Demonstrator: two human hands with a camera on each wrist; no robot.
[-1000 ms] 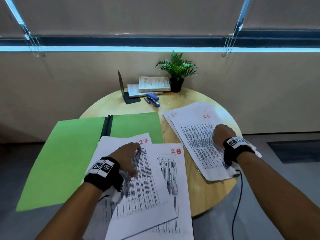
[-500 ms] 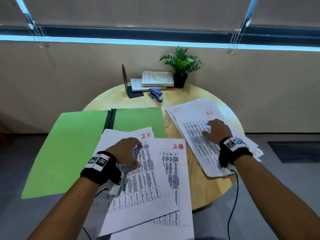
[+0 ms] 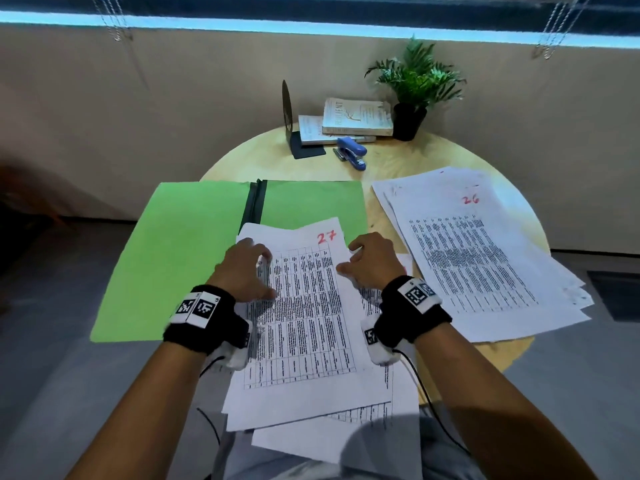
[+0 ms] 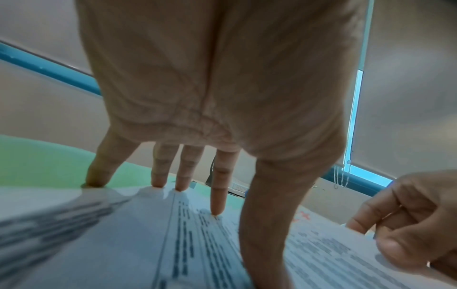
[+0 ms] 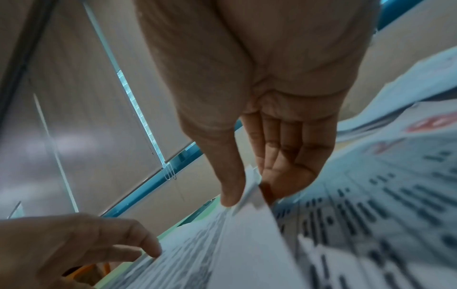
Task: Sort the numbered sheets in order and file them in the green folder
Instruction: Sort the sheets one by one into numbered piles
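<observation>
The green folder (image 3: 180, 258) lies open on the round table, its dark spine (image 3: 254, 206) in the middle. In front of it, overlapping its right half, a loose stack of printed sheets is topped by the sheet marked 27 (image 3: 308, 327). My left hand (image 3: 249, 268) presses straight fingertips (image 4: 217, 211) onto the left part of that sheet (image 4: 138, 244). My right hand (image 3: 367, 261) pinches the sheet's right edge (image 5: 247, 244) between thumb and fingers (image 5: 272, 176). A second pile topped by the sheet marked 26 (image 3: 478, 258) lies to the right. The sheets under 27 are mostly hidden.
At the table's far side stand a black bookend (image 3: 287, 116), two books (image 3: 356, 117), a blue stapler (image 3: 351, 152) and a potted plant (image 3: 414, 88). The front stack overhangs the near table edge (image 3: 512, 355) above my lap. The folder's left flap overhangs the table.
My right hand has left the pile marked 26 and moved left to grip the right edge of sheet 27. Sheet 27 now covers the sheet marked 28. My left hand stays on it.
</observation>
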